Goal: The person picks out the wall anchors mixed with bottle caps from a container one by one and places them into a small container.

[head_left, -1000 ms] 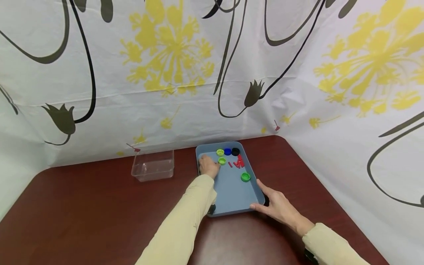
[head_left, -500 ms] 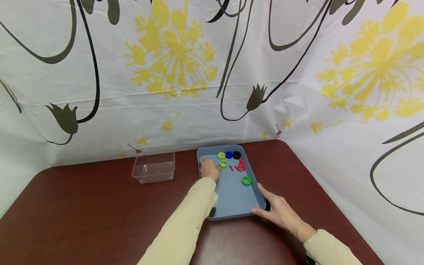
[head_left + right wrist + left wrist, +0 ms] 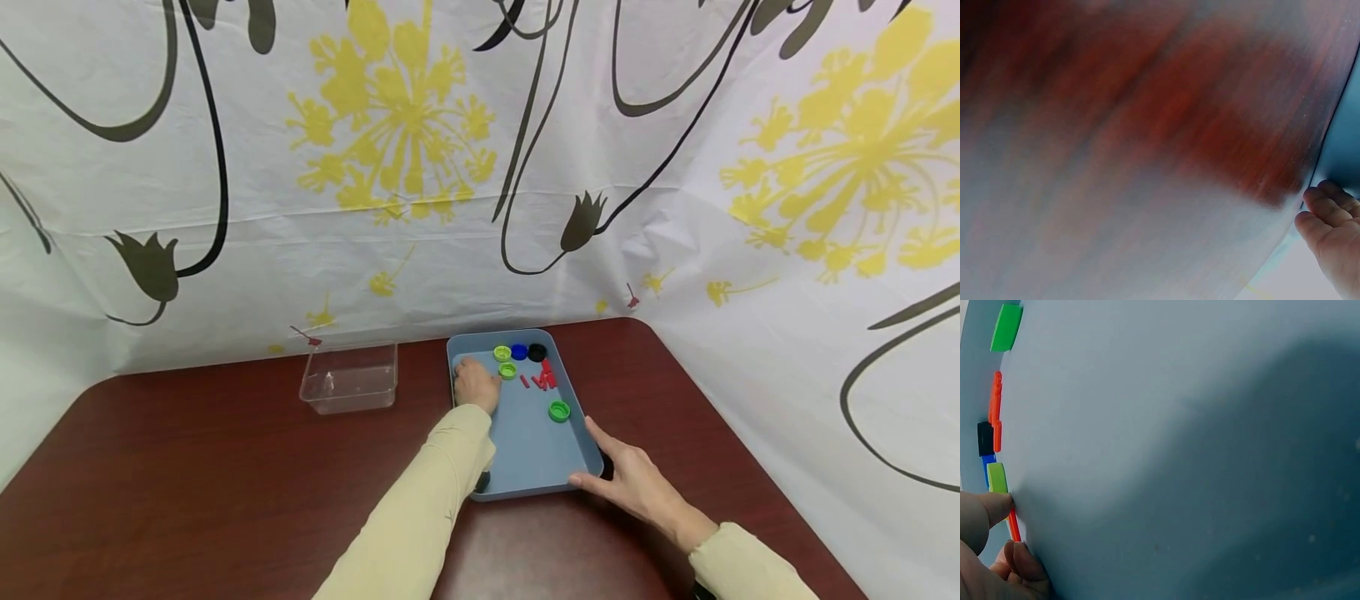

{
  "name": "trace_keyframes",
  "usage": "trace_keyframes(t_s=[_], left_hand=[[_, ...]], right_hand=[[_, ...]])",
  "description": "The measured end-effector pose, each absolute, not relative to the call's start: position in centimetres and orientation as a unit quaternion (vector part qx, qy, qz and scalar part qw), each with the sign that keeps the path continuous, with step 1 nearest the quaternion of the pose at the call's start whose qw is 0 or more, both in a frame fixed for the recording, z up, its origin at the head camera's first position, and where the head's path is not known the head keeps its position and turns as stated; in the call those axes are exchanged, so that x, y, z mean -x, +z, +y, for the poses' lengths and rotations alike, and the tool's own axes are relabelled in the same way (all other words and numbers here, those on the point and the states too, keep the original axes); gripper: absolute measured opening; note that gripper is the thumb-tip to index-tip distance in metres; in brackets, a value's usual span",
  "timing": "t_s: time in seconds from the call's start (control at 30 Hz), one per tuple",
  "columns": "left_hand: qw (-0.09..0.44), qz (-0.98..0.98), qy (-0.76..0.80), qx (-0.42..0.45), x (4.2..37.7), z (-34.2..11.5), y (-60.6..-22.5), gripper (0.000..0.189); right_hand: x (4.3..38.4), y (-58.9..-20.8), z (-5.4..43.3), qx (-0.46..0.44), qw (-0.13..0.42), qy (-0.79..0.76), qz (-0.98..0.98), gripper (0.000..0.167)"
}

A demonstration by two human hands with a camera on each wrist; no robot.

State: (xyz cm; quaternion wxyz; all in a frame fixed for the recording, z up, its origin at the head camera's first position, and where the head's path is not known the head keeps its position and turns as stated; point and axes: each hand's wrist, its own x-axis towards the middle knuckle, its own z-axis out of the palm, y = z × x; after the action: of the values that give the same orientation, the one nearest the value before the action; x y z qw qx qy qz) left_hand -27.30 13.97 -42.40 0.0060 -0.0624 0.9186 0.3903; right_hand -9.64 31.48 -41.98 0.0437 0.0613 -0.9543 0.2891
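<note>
Little moved beyond head-view shift; left grip (image 3: 477,386) seemingly pinched red stick (image 3: 1015,526) inside tray (image 3: 525,467), red pieces (image 3: 550,380) to its right; right grip (image 3: 639,483) held near corner; firm bracing plus light pinch likely best.

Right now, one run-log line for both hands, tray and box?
left hand: inside tray, by red piece, grip unclear | right hand: touching tray's near right corner | clear box: left of tray, apart

the tray (image 3: 525,450) looks matt plastic, the box (image 3: 348,383) glossy clear plastic, the table (image 3: 225,467) polished wood.
</note>
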Motion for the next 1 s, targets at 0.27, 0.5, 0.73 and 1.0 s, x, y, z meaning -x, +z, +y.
trace_keyframes(t_s=[0.27,0.5,0.73,1.0], left_hand=[[0.006,0.918,0.391,0.063,27.4,13.9,-42.4,0.050],[-0.008,0.920,0.389,0.049,27.3,13.8,-42.5,0.047],[0.016,0.907,0.417,0.054,27.2,13.5,-42.2,0.044],[0.032,0.906,0.421,0.005,26.9,13.0,-40.5,0.021]], right_hand=[[9.6,-41.8,31.4,-0.063,0.046,0.287,-0.955,0.088],[9.6,-41.9,31.4,-0.063,0.049,0.285,-0.955,0.088],[9.5,-42.0,31.4,-0.060,0.047,0.282,-0.956,0.088],[9.6,-41.8,31.5,-0.058,0.041,0.282,-0.957,0.088]])
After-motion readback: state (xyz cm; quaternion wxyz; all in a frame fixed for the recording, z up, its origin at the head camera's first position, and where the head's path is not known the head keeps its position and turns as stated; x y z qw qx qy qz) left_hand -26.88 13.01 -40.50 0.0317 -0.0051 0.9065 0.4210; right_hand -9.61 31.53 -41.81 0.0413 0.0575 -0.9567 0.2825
